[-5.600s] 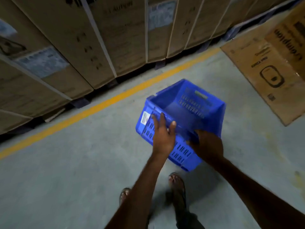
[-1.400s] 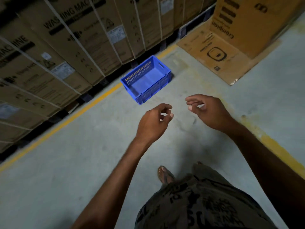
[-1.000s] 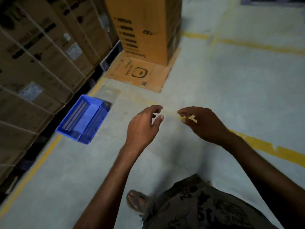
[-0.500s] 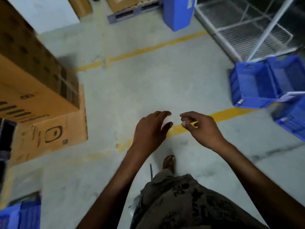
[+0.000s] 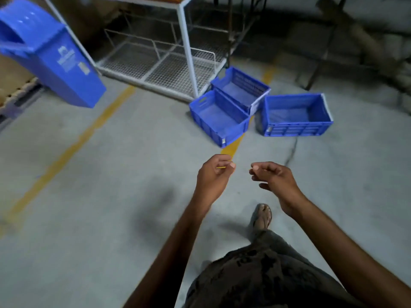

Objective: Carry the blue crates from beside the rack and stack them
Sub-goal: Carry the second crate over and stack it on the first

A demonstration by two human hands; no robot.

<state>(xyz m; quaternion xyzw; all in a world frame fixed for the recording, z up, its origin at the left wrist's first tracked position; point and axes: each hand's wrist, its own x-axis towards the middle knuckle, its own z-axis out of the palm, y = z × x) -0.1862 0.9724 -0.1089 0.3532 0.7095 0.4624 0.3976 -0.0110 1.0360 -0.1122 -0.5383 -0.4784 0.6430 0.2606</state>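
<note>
Three empty blue crates sit on the concrete floor beside a white wire rack (image 5: 189, 47). The nearest crate (image 5: 219, 117) lies by the rack's front corner leg. A second crate (image 5: 241, 88) sits just behind it, touching it. The third crate (image 5: 297, 114) stands apart to the right. My left hand (image 5: 213, 175) and my right hand (image 5: 274, 177) hover side by side at mid-frame, short of the crates. Both hold nothing, their fingers loosely curled and apart.
A tall blue bin (image 5: 53, 56) stands at the upper left, left of the rack. Yellow floor lines (image 5: 73, 141) run across the concrete, one passing under the nearest crate. Dark furniture legs (image 5: 320, 54) stand behind the crates. My sandalled foot (image 5: 262, 216) is below my hands.
I set a blue crate down by the stacked cartons, let go and turned away. The view has swung round to the rack, and the three crates are now ahead and nearer.
</note>
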